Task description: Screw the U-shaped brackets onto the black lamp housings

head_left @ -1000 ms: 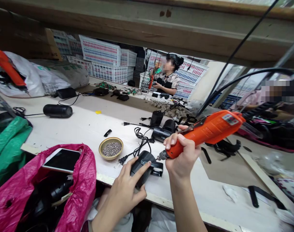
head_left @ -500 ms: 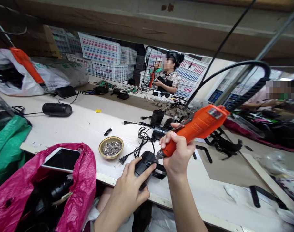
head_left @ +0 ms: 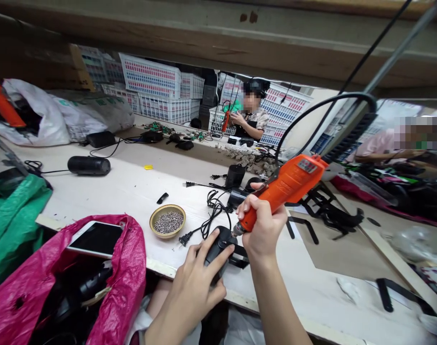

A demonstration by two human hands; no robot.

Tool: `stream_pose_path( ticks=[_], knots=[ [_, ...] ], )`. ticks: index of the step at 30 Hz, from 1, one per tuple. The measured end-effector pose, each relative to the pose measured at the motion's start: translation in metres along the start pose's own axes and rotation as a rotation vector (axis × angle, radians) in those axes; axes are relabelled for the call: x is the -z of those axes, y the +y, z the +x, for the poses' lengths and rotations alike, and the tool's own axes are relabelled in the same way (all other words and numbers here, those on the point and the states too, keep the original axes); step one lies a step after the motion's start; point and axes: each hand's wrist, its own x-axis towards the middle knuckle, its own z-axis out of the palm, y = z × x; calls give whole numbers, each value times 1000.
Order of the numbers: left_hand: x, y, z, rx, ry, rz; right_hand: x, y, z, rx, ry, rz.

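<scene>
Screwdriver (head_left: 288, 184) steeper, cylinder (head_left: 235, 197) behind right hand (head_left: 262, 227)

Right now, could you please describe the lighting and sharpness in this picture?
Head view: the table is bright in front, darker along its far strip; head view: the pink bag has glossy highlights and a dark inside; head view: the orange screwdriver is fairly sharp, though its label is unreadable, and the clear plastic at right looks smeared.

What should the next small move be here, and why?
Probably a light press of the right hand along the orange driver: its tip is at the black housing, and the left hand is spread over that housing, steadying it. Whether a screw sits under the tip can't be seen.
</scene>
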Motion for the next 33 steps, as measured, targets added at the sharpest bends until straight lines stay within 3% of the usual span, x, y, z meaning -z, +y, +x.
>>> stream_pose_path(
  ticks=[13, 22, 33],
  knots=[
    [4, -2, 3, -16, -79, -30, -6, 6, -2, -6, 16, 28],
    [4, -3, 2, -31, -58, -57, -6, -1, -3, 4, 5, 1],
    [4, -4, 2, -26, -54, -79, -4, 7, -2, -5, 13, -16]
  ],
)
